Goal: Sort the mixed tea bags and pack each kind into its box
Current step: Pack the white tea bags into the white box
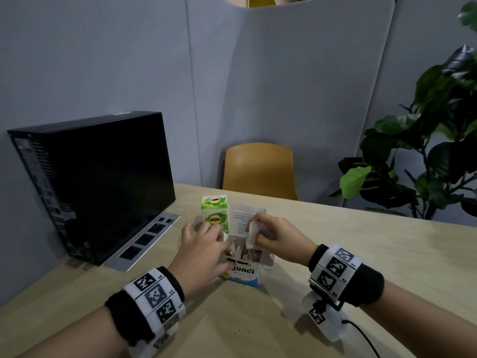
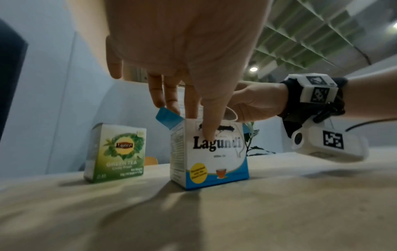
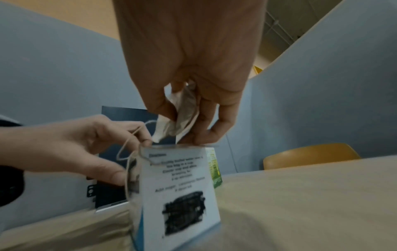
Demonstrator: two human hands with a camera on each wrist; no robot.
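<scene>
The right hand [image 3: 189, 95] pinches a tea bag [image 3: 182, 117] just above the open Lagundi box [image 2: 211, 156] on the worktop [image 1: 335, 254]; the left hand [image 1: 204, 250] pinches its rim. Feed the bag straight down and tuck the loose string [image 3: 128, 147] in after.

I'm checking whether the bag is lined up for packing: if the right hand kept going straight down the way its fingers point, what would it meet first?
Probably the open top of the white-and-blue Lagundi carton: the right hand pinches a crumpled paper tea bag directly above it.
</scene>
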